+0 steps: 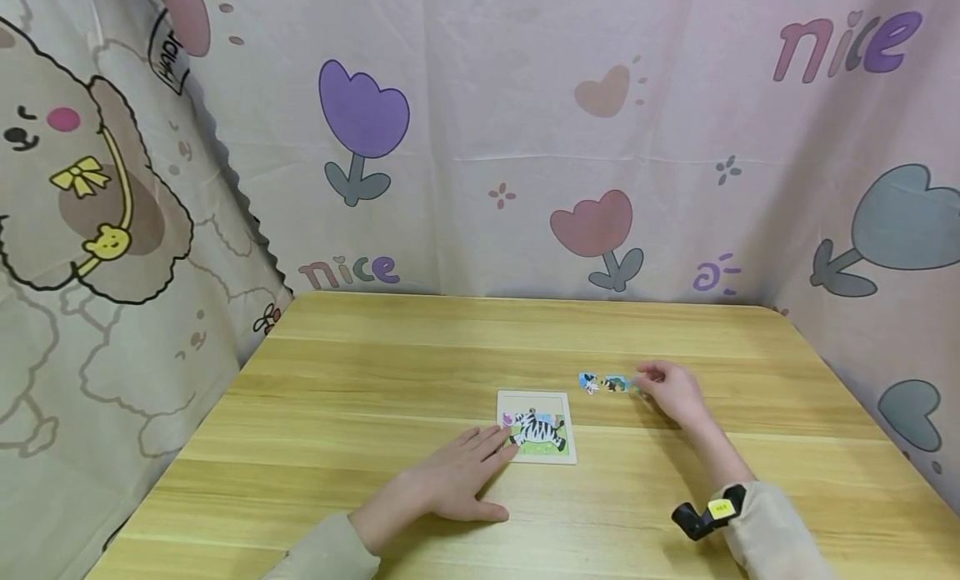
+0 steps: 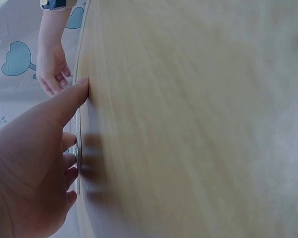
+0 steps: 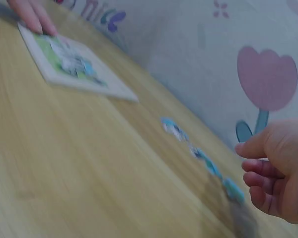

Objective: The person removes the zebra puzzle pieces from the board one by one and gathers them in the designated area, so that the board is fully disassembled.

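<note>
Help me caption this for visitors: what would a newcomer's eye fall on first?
Likely the zebra puzzle on the table, with the left hand on its left edge. Next, three small pieces in a row beside the right hand. Behind, a purple tulip stands out on the cloth.

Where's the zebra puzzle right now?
In the head view, the zebra puzzle lies on the table, just right of centre, with the left hand touching its left side.

softly lit head view, hazy tabletop (image 2: 188, 124) in left wrist view, blurred puzzle pieces (image 3: 210, 165) in right wrist view
</note>
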{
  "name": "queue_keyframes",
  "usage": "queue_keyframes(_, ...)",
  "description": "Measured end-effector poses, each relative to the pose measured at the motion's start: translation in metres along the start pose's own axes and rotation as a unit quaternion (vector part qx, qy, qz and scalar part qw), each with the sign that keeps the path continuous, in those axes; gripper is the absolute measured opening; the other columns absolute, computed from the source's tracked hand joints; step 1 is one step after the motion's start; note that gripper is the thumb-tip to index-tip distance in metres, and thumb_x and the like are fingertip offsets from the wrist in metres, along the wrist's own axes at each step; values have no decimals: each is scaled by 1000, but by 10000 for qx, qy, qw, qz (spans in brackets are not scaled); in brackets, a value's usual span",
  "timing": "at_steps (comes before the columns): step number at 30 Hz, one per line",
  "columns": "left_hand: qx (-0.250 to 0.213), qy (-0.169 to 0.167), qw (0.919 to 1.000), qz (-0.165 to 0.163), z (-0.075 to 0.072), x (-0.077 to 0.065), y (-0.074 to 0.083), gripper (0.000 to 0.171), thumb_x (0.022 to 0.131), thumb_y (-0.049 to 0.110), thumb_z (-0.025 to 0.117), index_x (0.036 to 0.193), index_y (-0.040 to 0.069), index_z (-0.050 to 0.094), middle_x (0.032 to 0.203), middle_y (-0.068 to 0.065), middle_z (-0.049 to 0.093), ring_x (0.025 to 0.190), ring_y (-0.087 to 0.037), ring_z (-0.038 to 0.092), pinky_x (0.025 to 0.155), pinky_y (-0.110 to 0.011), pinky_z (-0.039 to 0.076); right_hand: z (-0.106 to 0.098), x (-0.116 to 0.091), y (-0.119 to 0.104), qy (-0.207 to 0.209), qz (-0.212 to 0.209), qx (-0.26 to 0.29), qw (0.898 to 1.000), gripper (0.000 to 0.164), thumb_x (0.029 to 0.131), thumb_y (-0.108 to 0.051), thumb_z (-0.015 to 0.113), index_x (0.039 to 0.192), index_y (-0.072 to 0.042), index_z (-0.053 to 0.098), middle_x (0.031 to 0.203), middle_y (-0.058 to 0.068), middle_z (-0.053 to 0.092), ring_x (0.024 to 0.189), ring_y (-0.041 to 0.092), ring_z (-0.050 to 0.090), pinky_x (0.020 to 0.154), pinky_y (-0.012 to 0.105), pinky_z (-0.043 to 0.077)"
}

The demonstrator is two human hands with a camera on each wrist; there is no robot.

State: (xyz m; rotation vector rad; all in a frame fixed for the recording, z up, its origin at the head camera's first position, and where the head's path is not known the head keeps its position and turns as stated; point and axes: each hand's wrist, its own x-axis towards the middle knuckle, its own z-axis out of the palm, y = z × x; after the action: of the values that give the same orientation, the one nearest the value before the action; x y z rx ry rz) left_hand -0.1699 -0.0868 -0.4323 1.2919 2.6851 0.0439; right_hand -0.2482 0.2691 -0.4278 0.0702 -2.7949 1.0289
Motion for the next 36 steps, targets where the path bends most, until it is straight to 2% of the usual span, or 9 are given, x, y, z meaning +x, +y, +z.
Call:
queue_keyframes(6,-5,-12,10000,-12,2,0,-1,84,87,67,37,149,12,21,154,-11,12,140,-25,12,113,-40,13,14,1,-29,-262,-91,491,9984,29,85,-10,64,109,7,61,90,12,63,83,25,57,72,32,47)
queue_keyframes(11,26,10,10000,29,2,0,-1,84,87,67,37,148,12,21,153,-11,13,140,-25,13,113,-40,13,32,-2,-56,-534,-354,814,9946,28,84,-6,65,108,7,61,87,8,62,80,21,57,68,28,47)
queue_keyframes(18,4,-46,10000,-46,-2,0,1,84,87,66,39,148,11,22,153,-11,14,140,-25,13,113,-40,14,59,-10,-90,-1197,-518,1519,9797,30,80,-1,67,107,8,60,83,5,61,76,16,56,64,23,50)
queue_keyframes(23,36,-87,9999,-76,-6,0,2,83,87,65,40,148,11,24,153,-11,15,140,-25,14,113,-40,14,78,-13,-101,-1673,-624,1838,9666,31,78,-2,70,106,7,61,81,4,59,73,15,54,62,21,49)
queue_keyframes(29,90,-76,9999,-21,-5,0,2,83,87,65,39,148,11,24,153,-11,15,140,-25,14,113,-40,15,95,-19,-105,-1939,-936,1510,9648,27,76,0,71,101,4,63,77,1,58,71,13,54,61,22,49)
queue_keyframes(32,87,-86,9999,-14,-4,0,2,83,87,66,38,148,11,23,153,-11,14,140,-25,13,113,-40,16,99,-20,-106,-2064,-986,1248,9655,28,76,-1,72,102,2,63,76,0,56,68,12,52,58,23,48)
queue_keyframes(36,79,-87,9999,8,-3,0,2,83,88,65,38,148,10,22,153,-11,14,140,-25,12,113,-40,15,101,-21,-108,-2142,-1287,898,9641,29,75,-2,73,102,2,64,72,-1,53,65,11,49,56,23,45)
